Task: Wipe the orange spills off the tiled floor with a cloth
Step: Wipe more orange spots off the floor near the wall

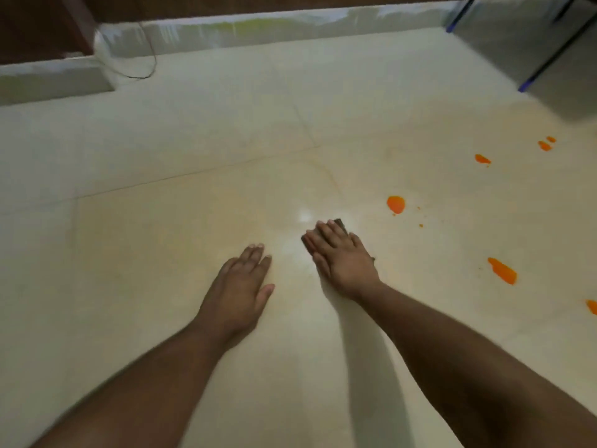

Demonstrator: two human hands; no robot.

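1. Head view, hands. The right hand [339, 257] lies flat, fingers together, pressing a dark cloth [340, 224] onto the tiled floor [161, 253]; only the cloth's far edge and left corner show beyond the fingertips. This grip is a palm press, not a pinch. The left hand [240, 286] rests open and empty on the floor just beside it, fingers extended, apparently as a brace.

2. Head view, spills. Orange spills lie to the right of the cloth: a round blot [395, 204] near it, an elongated smear [502, 270] farther right, a partial patch [592, 307] at the frame edge, and small spots [482, 159] [544, 145] well apart toward the back. None touches the cloth.

3. Head view, handling (judgement). The cloth appears light, soft and folded small; it should slide easily on the glossy tile. A flat palm over its middle, weight downward, probably suits it better than gripping an edge. The spills look wet and may smear.

4. Head view, surroundings. A dark wire [142, 69] lies by the far wall.
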